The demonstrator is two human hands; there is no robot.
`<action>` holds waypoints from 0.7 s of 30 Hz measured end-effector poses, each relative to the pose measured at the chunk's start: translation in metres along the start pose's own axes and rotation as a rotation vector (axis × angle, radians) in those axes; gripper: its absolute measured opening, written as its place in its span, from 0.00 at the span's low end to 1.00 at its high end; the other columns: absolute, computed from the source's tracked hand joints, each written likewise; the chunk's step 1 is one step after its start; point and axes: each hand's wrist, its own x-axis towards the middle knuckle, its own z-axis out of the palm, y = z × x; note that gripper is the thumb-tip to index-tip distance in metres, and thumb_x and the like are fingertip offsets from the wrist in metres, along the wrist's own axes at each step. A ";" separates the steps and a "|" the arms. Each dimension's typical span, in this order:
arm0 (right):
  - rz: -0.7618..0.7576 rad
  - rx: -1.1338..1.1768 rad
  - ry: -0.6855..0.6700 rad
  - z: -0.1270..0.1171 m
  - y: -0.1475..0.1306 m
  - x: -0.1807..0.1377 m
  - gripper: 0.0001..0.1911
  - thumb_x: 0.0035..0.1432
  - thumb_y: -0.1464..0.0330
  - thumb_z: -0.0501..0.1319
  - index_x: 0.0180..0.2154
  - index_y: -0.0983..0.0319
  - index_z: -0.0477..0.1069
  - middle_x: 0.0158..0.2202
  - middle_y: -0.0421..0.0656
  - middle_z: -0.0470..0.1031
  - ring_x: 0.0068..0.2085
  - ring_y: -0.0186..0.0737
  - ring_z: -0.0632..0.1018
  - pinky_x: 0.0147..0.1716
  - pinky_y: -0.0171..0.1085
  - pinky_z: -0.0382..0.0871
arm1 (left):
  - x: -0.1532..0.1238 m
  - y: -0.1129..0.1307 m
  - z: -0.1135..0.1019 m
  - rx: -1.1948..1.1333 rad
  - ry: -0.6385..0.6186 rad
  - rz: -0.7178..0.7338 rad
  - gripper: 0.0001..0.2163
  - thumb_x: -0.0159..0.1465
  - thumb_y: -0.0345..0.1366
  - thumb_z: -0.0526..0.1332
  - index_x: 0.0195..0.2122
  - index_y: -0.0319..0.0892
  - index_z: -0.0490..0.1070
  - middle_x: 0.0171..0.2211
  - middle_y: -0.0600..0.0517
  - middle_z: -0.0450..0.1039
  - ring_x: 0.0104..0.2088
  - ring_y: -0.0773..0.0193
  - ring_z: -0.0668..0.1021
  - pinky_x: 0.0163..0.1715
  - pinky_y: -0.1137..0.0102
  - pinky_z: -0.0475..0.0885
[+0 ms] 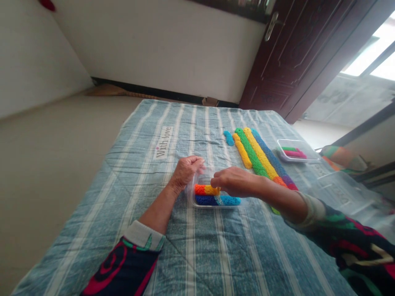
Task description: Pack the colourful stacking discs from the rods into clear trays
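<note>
Striped quilt (216, 255) nearest, left hand (185, 170) grips one clear plastic tray (216, 206), right hand (234, 181) pinches one knobbly orange-yellow stick (203, 190) inside.

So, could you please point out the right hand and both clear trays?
right hand (236, 181), head view, back of the hand.
near clear tray (194, 198), head view, left wall.
far clear tray (296, 141), head view, far rim.

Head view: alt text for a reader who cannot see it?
At a clear tray of colourful strips on a striped blanket, the left hand rests at the rim and the right hand touches the orange-yellow strip. More strips lie beyond.
</note>
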 end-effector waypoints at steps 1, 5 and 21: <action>0.003 0.025 0.012 0.001 0.000 0.000 0.10 0.56 0.81 0.55 0.35 0.63 0.72 0.32 0.42 0.73 0.29 0.30 0.66 0.26 0.34 0.51 | 0.000 0.000 0.000 0.000 0.000 -0.002 0.12 0.54 0.43 0.63 0.28 0.37 0.76 0.23 0.53 0.75 0.21 0.69 0.72 0.26 0.72 0.66; 0.027 0.104 0.037 0.009 0.003 -0.003 0.10 0.55 0.80 0.57 0.39 0.63 0.71 0.35 0.43 0.75 0.32 0.32 0.71 0.29 0.34 0.54 | 0.000 0.000 0.001 -0.005 0.002 -0.014 0.12 0.53 0.43 0.64 0.28 0.37 0.76 0.23 0.52 0.75 0.21 0.69 0.72 0.26 0.72 0.67; 0.160 0.173 0.044 0.014 0.006 0.000 0.16 0.55 0.77 0.58 0.45 0.62 0.75 0.40 0.46 0.80 0.37 0.37 0.77 0.35 0.33 0.63 | 0.003 -0.002 -0.001 0.037 0.003 -0.020 0.13 0.54 0.45 0.64 0.29 0.38 0.75 0.24 0.51 0.76 0.22 0.67 0.73 0.25 0.72 0.67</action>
